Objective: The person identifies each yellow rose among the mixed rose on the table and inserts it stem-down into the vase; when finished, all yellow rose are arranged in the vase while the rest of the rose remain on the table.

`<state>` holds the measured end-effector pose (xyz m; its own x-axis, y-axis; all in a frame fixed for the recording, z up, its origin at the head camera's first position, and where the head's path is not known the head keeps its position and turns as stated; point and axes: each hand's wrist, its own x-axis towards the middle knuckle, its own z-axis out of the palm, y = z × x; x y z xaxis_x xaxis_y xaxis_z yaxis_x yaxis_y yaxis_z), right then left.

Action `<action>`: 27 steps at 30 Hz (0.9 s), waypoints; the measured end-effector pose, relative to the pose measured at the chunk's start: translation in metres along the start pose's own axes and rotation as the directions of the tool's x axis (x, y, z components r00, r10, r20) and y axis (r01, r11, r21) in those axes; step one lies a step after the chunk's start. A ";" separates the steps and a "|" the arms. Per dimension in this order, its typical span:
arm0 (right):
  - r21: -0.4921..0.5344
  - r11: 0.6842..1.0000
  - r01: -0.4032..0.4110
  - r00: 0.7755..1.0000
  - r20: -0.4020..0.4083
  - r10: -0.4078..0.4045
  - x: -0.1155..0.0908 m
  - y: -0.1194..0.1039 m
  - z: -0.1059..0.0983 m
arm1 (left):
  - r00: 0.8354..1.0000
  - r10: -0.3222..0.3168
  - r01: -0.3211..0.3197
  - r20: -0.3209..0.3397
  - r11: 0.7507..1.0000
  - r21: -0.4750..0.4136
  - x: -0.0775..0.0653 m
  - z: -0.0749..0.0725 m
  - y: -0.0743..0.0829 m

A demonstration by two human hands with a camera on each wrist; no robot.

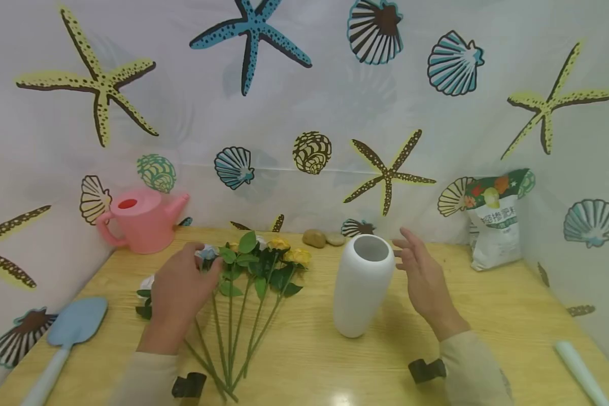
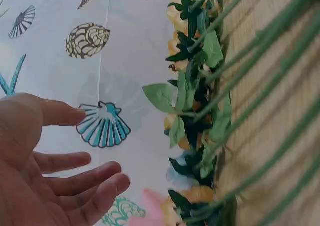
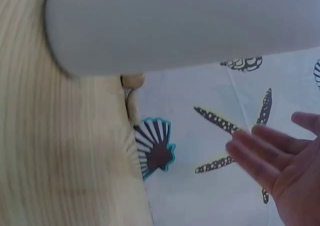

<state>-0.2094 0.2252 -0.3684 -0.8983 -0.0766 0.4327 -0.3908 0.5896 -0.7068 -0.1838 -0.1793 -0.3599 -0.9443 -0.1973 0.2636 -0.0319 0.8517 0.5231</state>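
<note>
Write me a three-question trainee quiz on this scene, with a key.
1. True or false: the flowers stand in the white vase.
2. Multiple choice: the right hand is nearest to A) the blue shovel, B) the white vase, C) the bag.
3. Fill in: a pink ____ stands on the table, beyond the left hand.

Key:
1. False; they lie on the table.
2. B.
3. The missing words: watering can.

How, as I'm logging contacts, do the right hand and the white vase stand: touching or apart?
Apart. The right wrist view plainly shows backdrop between the right hand and the white vase.
</note>
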 end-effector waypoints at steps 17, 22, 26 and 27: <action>0.390 0.919 0.063 0.997 0.011 -0.073 -0.006 -0.020 0.009 | 0.927 -0.140 0.111 0.348 0.989 0.102 -0.025 0.011 -0.037; 0.378 0.924 0.056 0.997 0.025 -0.070 -0.005 -0.018 0.010 | 0.924 -0.120 0.091 0.363 0.991 0.098 -0.023 0.014 -0.042; 0.373 0.926 0.067 0.996 0.030 -0.084 -0.005 -0.015 0.011 | 0.924 -0.107 0.087 0.367 0.994 0.071 -0.022 0.017 -0.046; 0.371 0.926 0.076 0.995 0.032 -0.095 -0.006 -0.015 0.010 | 0.924 -0.106 0.088 0.368 0.994 0.065 -0.022 0.017 -0.047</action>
<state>-0.2005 0.2082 -0.3659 -0.8631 -0.1579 0.4798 -0.5049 0.2420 -0.8286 -0.1672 -0.2067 -0.4039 -0.9895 -0.0935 -0.1103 -0.1360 0.8606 0.4908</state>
